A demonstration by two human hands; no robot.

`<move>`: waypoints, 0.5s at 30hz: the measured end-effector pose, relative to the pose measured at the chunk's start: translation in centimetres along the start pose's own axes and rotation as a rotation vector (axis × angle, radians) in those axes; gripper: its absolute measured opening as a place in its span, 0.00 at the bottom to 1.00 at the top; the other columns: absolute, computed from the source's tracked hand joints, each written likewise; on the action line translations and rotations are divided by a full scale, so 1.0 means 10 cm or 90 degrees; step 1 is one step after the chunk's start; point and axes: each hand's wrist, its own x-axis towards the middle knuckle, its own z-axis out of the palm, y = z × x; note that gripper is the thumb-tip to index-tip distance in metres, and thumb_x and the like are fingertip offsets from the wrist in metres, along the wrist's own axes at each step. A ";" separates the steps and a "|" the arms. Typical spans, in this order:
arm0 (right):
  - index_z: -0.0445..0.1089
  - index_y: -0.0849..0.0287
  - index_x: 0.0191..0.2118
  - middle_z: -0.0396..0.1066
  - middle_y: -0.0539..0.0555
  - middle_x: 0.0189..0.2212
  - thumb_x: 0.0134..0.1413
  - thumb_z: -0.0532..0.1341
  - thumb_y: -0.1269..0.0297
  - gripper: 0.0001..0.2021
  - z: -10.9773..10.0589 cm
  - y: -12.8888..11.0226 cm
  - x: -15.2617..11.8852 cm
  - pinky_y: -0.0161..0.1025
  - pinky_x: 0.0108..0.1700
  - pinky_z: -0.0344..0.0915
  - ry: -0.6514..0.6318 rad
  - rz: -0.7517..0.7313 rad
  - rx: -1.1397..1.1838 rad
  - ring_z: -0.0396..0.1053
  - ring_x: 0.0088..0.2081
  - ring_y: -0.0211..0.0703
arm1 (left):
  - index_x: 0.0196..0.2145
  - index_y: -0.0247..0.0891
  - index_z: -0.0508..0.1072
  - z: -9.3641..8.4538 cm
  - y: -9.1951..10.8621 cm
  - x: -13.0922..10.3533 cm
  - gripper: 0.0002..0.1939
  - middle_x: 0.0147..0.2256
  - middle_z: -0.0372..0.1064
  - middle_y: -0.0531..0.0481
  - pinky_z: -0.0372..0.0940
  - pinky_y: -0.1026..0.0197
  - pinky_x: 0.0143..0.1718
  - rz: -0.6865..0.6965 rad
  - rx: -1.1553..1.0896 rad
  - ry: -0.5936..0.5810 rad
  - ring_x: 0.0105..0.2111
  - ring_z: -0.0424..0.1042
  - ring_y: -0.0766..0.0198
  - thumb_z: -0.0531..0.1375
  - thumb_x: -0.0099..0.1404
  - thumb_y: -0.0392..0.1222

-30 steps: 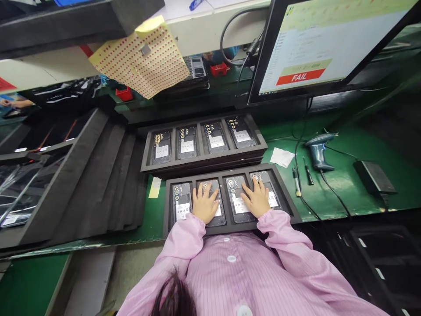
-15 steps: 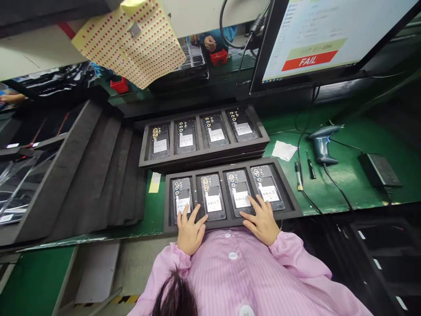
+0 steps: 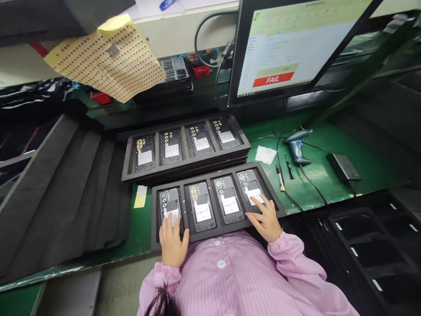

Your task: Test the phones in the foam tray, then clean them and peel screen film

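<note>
A black foam tray point(image 3: 184, 228) lies near the table's front edge, with a phone body in each compartment. My left hand point(image 3: 173, 241) rests over the lower end of the leftmost phone point(image 3: 168, 198), fingers extended and partly covering its white label. Over the rightmost phone point(image 3: 244, 177) lies my right hand point(image 3: 265, 218), its fingers spread across the label and the tray's front edge. Neither hand grips anything. Between them, two phones point(image 3: 201, 210) point(image 3: 227, 204) show fully. Behind, a stack of similar trays point(image 3: 184, 169) holds several more phones.
Tilted dark foam trays point(image 3: 75, 184) fill the left side. On the green table point(image 3: 315, 184) are a scanner point(image 3: 297, 147), a screwdriver point(image 3: 289, 169), a white cloth point(image 3: 265, 155) and a black adapter point(image 3: 344, 166). A monitor point(image 3: 296, 48) reading FAIL stands behind; a dotted yellow sheet point(image 3: 108, 57) hangs at upper left.
The view has shifted. My right hand has moved right along the tray onto the rightmost phone. My left hand has shifted left, its fingers closer together, off the gap beside the second phone.
</note>
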 end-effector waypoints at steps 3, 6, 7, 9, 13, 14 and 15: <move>0.76 0.53 0.34 0.69 0.57 0.49 0.58 0.52 0.61 0.14 -0.01 0.11 0.03 0.66 0.54 0.50 0.018 0.037 -0.011 0.54 0.58 0.59 | 0.58 0.24 0.55 0.03 -0.05 0.06 0.31 0.61 0.45 0.27 0.48 0.40 0.57 -0.118 -0.022 -0.022 0.62 0.45 0.42 0.47 0.64 0.50; 0.73 0.57 0.41 0.69 0.60 0.49 0.58 0.50 0.57 0.16 -0.01 0.26 0.04 0.68 0.51 0.52 0.028 0.153 -0.051 0.57 0.57 0.60 | 0.58 0.20 0.55 0.01 -0.04 0.17 0.34 0.62 0.40 0.23 0.46 0.41 0.58 -0.200 -0.040 -0.084 0.62 0.43 0.39 0.47 0.63 0.52; 0.72 0.58 0.42 0.69 0.62 0.49 0.58 0.50 0.56 0.17 0.00 0.31 0.03 0.68 0.51 0.53 0.034 0.185 -0.055 0.57 0.56 0.61 | 0.58 0.19 0.54 -0.02 -0.03 0.21 0.35 0.61 0.39 0.22 0.46 0.41 0.58 -0.225 -0.054 -0.098 0.62 0.43 0.39 0.47 0.62 0.52; 0.71 0.60 0.43 0.69 0.62 0.48 0.57 0.50 0.55 0.18 -0.01 0.38 0.03 0.67 0.51 0.54 0.044 0.221 -0.047 0.58 0.56 0.61 | 0.59 0.20 0.52 -0.08 -0.02 0.29 0.36 0.62 0.39 0.22 0.46 0.42 0.58 -0.274 -0.099 -0.106 0.62 0.43 0.41 0.47 0.62 0.52; 0.73 0.59 0.39 0.67 0.62 0.50 0.57 0.50 0.57 0.17 -0.03 0.37 0.04 0.64 0.54 0.53 0.083 0.227 0.036 0.54 0.58 0.60 | 0.59 0.27 0.55 -0.19 -0.07 0.42 0.32 0.61 0.46 0.30 0.44 0.47 0.61 -0.380 -0.219 -0.082 0.62 0.47 0.48 0.45 0.63 0.52; 0.74 0.59 0.38 0.67 0.62 0.50 0.57 0.50 0.57 0.17 -0.04 0.35 0.06 0.62 0.55 0.53 0.115 0.232 0.094 0.55 0.58 0.58 | 0.58 0.30 0.57 -0.21 -0.10 0.44 0.31 0.61 0.50 0.33 0.45 0.47 0.60 -0.408 -0.245 -0.068 0.61 0.49 0.49 0.45 0.63 0.52; 0.74 0.59 0.37 0.68 0.62 0.49 0.57 0.50 0.57 0.17 -0.04 0.34 0.07 0.60 0.56 0.53 0.157 0.245 0.166 0.56 0.58 0.57 | 0.57 0.33 0.59 -0.21 -0.14 0.46 0.29 0.59 0.53 0.35 0.47 0.47 0.60 -0.426 -0.270 -0.046 0.60 0.52 0.49 0.45 0.63 0.53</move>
